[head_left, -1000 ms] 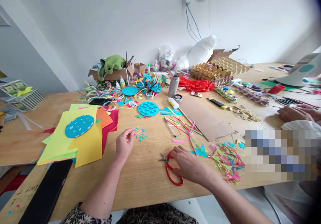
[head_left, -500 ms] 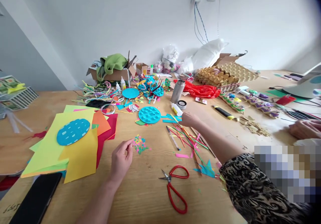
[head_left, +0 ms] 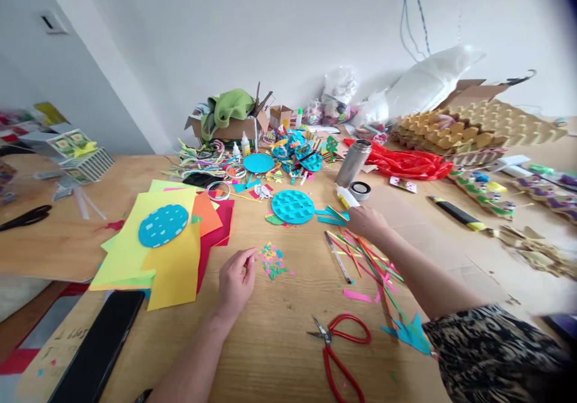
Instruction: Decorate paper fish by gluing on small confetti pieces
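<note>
Over wooden table [head_left: 279,337], right hand [head_left: 367,221] outstretched.

left hand [head_left: 235,283] — fingertips pinched, palm down | right hand [head_left: 367,222] — arm stretched forward, fingers closed

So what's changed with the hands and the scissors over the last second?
The right hand let go of the red scissors and reached forward across the table to the glue bottle, which it now touches or grips; which one is unclear. The scissors lie loose near the table's front edge. The left hand stayed by the confetti pile, fingers pinched. The teal disc did not move.
</note>
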The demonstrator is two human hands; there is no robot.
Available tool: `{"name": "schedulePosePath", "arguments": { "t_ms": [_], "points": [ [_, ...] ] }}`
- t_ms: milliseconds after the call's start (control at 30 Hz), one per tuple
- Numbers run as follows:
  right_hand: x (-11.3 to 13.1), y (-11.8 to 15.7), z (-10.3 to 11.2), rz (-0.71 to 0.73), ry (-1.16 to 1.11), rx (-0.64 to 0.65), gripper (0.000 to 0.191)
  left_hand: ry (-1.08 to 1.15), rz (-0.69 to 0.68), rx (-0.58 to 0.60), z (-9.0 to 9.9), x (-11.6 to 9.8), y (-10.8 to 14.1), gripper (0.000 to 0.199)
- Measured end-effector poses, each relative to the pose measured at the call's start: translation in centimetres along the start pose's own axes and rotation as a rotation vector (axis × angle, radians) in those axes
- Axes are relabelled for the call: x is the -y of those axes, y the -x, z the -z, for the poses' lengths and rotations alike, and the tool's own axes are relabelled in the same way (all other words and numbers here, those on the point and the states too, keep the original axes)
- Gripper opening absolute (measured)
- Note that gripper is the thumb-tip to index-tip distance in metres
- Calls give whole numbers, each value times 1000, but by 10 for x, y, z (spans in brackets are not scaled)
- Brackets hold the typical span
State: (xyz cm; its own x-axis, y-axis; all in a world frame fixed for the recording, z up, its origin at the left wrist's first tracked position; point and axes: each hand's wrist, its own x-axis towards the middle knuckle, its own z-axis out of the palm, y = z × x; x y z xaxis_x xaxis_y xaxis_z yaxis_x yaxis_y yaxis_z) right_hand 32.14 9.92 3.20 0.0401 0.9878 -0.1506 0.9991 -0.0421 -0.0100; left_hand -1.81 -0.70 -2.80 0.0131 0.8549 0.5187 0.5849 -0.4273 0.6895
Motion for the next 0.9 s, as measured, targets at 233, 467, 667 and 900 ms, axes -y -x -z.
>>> {"name": "schedulePosePath", "arguments": {
  "t_ms": [233, 467, 667, 900],
  "points": [
    [60, 51, -8, 444, -95, -80, 42, 32, 180, -100, 11, 6, -8, 20],
    [116, 65, -57, 941, -493, -50, 67, 435, 434, -301, 23, 19, -22, 43],
    [141, 39, -73, 987, -503, -66, 67, 469, 482, -341, 27, 25, -27, 46],
    [139, 54, -70, 1034, -441, -40, 70, 480, 463, -331, 39, 28, -29, 40]
  ]
}}
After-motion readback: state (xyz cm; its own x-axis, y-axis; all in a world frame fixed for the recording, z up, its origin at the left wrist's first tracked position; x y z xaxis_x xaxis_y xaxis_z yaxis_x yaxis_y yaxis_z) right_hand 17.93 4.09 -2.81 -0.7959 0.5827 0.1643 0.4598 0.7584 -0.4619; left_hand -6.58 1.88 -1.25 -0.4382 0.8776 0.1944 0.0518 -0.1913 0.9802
